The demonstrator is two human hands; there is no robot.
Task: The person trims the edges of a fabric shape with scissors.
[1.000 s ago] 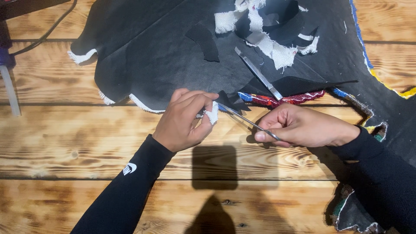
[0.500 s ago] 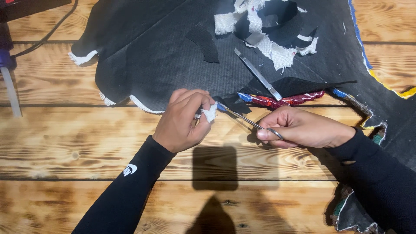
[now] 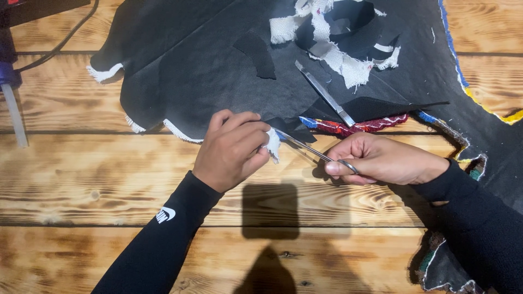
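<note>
Both hands sit mid-bench, close together w/ a small gap btwn them. Left hand [image 3: 231,147] is curled tight, fingers & thumb pinched on a small white fabric scrap [image 3: 272,145] that pokes out at its fingertips, right at the frayed edge of the big black fabric sheet [image 3: 207,71]. Right hand [image 3: 381,160] is closed round the ring handles of thin metal scissors [image 3: 310,151]; whether the blades are parted or shut can't be told, too thin & partly hidden. Key relation: scissors' long axis runs diagonally, from the right hand up & left toward the left hand, tips meeting the scrap just beside the left fingertips. So the scrap lies left of & slightly above the right hand, and the left hand is the nearer one, actually gripping it. A second metal tool [image 3: 325,94], long & flat, lies loose on the black sheet above the right hand, also angled diag. A red patterned woven strip [image 3: 354,126] lies just above the right knuckles, frayed white strips [image 3: 332,49] further up. Wooden bench [image 3: 109,185] carries it all.
</note>
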